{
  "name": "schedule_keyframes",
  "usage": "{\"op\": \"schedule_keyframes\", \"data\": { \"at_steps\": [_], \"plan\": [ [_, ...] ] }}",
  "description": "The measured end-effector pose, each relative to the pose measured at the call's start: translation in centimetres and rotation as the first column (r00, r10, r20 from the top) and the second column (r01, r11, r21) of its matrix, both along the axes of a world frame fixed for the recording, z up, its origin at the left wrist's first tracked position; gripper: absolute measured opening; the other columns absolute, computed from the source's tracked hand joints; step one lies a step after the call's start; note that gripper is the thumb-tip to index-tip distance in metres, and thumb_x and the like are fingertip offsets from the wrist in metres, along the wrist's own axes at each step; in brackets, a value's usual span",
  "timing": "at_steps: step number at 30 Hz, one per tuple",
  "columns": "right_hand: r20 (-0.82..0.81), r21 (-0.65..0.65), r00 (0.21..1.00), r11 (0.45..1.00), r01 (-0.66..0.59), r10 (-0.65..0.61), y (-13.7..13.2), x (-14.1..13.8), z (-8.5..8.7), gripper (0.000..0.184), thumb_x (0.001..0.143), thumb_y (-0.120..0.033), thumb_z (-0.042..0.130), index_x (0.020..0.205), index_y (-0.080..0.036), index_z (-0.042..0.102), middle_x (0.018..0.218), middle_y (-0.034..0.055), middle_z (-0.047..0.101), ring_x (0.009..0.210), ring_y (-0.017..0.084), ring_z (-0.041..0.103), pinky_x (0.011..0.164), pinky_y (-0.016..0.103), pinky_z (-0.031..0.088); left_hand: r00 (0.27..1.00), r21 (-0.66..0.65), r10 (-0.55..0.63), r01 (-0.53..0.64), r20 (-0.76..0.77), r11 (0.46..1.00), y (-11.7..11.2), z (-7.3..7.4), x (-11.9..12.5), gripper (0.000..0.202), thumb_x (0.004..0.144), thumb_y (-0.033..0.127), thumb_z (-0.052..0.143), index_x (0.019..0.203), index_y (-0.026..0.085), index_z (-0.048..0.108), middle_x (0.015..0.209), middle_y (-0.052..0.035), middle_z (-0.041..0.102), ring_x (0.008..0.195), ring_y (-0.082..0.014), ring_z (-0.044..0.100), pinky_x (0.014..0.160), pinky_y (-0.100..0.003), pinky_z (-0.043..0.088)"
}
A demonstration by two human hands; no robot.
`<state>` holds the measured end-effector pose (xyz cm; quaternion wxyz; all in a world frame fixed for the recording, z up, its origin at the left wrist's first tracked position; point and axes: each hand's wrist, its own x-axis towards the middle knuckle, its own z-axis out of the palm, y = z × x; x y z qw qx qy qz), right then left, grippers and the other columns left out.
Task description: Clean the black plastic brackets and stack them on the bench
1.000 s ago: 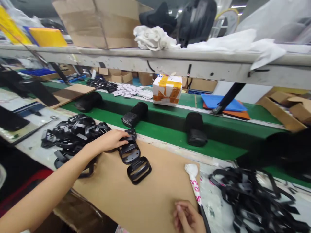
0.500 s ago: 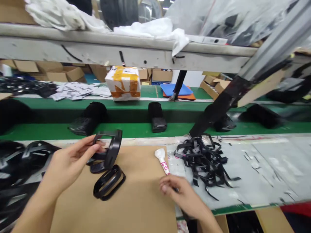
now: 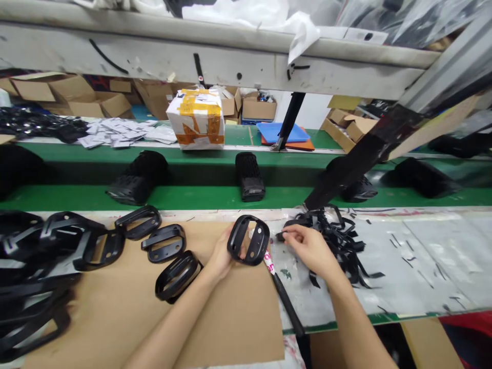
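Observation:
My left hand (image 3: 222,254) is closed on a black oval plastic frame (image 3: 248,239), holding it upright above the brown cardboard sheet (image 3: 126,302). My right hand (image 3: 309,247) pinches a small black piece at the edge of a tangle of black plastic strips (image 3: 334,241) just right of the frame. Three more black frames (image 3: 163,242) lie in a row on the cardboard to the left. A tool with a white wrapped head and black handle (image 3: 282,294) lies between my hands.
A heap of black frames (image 3: 42,266) fills the left of the bench. Behind runs a green conveyor (image 3: 200,197) carrying black mesh parts (image 3: 249,177). A taped white box (image 3: 197,119), cardboard boxes and a grey overhead shelf (image 3: 230,61) stand beyond.
My left hand carried one frame from the left row to the cardboard's right edge. My right hand left the bench front and reached up into the black strips. The view shifted right and down.

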<state>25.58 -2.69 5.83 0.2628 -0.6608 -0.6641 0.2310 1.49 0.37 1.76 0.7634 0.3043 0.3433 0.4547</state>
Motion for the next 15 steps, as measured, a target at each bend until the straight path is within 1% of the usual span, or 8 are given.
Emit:
{"op": "schedule_keyframes", "data": {
  "at_steps": [2,4,6,7,9,10,12,15],
  "plan": [
    [-0.270,-0.023,0.963,0.999,0.024,-0.029,-1.0,0.2,0.0,0.028,0.100,-0.039,0.059,0.108,-0.016,0.073,0.079,0.0055,0.075,0.061,0.016,0.066,0.057,0.027,0.048,0.999,-0.027,0.011,-0.010,0.035,1.000,0.3,-0.8,0.1,0.053,0.066,0.048,0.085,0.108,0.020,0.072,0.055,0.0062,0.047,0.043,-0.0098,0.042,0.037,-0.021,0.027],
    [-0.567,-0.031,0.818,0.994,0.101,-0.100,-2.1,-0.2,-0.3,0.034,0.096,-0.047,0.066,0.109,-0.016,0.072,0.078,0.0048,0.072,0.052,0.012,0.056,0.050,0.027,0.044,0.997,-0.069,0.022,-0.017,0.071,0.997,0.4,-1.6,0.0,0.058,0.062,0.049,0.087,0.109,0.020,0.071,0.054,0.0077,0.042,0.044,-0.0094,0.039,0.037,-0.020,0.024],
    [-0.720,0.000,0.680,0.980,0.198,-0.137,-3.2,-1.4,-0.8,0.035,0.095,-0.049,0.070,0.108,-0.017,0.071,0.076,0.0032,0.069,0.047,0.010,0.049,0.047,0.026,0.042,0.995,-0.092,0.026,-0.017,0.097,0.996,0.3,-2.1,-0.1,0.055,0.063,0.050,0.087,0.106,0.020,0.071,0.053,0.0078,0.041,0.045,-0.0092,0.037,0.038,-0.021,0.026],
    [-0.738,0.048,0.664,0.971,0.236,-0.125,-3.7,-2.3,-1.0,0.031,0.096,-0.047,0.070,0.106,-0.018,0.072,0.077,0.0032,0.068,0.048,0.010,0.050,0.048,0.027,0.044,0.994,-0.096,0.027,-0.017,0.107,0.995,0.2,-2.2,-0.2,0.052,0.063,0.050,0.087,0.102,0.020,0.071,0.053,0.0074,0.042,0.045,-0.0091,0.037,0.039,-0.021,0.028],
    [-0.665,0.197,0.745,0.953,0.231,-0.043,-4.5,-4.2,-1.1,0.018,0.099,-0.037,0.068,0.104,-0.021,0.075,0.085,0.0054,0.070,0.060,0.014,0.061,0.056,0.030,0.052,0.990,-0.091,0.037,-0.025,0.137,0.996,0.2,-2.4,-0.3,0.046,0.064,0.051,0.088,0.094,0.020,0.069,0.053,0.0067,0.044,0.046,-0.0085,0.039,0.044,-0.022,0.033],
    [-0.582,0.280,0.813,0.944,0.175,0.022,-4.8,-5.2,-1.1,0.012,0.100,-0.030,0.067,0.103,-0.023,0.076,0.091,0.0066,0.072,0.070,0.016,0.066,0.063,0.031,0.055,0.987,-0.083,0.044,-0.032,0.155,0.996,0.2,-2.4,-0.4,0.046,0.064,0.052,0.088,0.090,0.019,0.069,0.053,0.0066,0.045,0.047,-0.0083,0.039,0.047,-0.022,0.036],
    [-0.387,0.393,0.908,0.919,0.003,0.163,-5.1,-7.1,-1.0,0.017,0.100,-0.018,0.063,0.108,-0.025,0.077,0.100,0.0080,0.073,0.087,0.019,0.071,0.073,0.032,0.059,0.982,-0.058,0.079,-0.070,0.173,0.996,0.4,-2.7,-0.4,0.048,0.063,0.055,0.089,0.086,0.018,0.068,0.052,0.0069,0.044,0.048,-0.0082,0.040,0.050,-0.023,0.038],
    [-0.220,0.418,0.932,0.891,-0.176,0.287,-4.8,-8.9,-1.3,0.028,0.102,-0.012,0.056,0.117,-0.025,0.074,0.100,0.0082,0.072,0.087,0.018,0.071,0.073,0.029,0.060,0.985,-0.082,0.136,-0.128,0.107,0.988,1.0,-3.7,-0.4,0.047,0.069,0.060,0.085,0.084,0.019,0.068,0.055,0.0048,0.050,0.053,-0.0109,0.047,0.053,-0.026,0.042]
  ]
}}
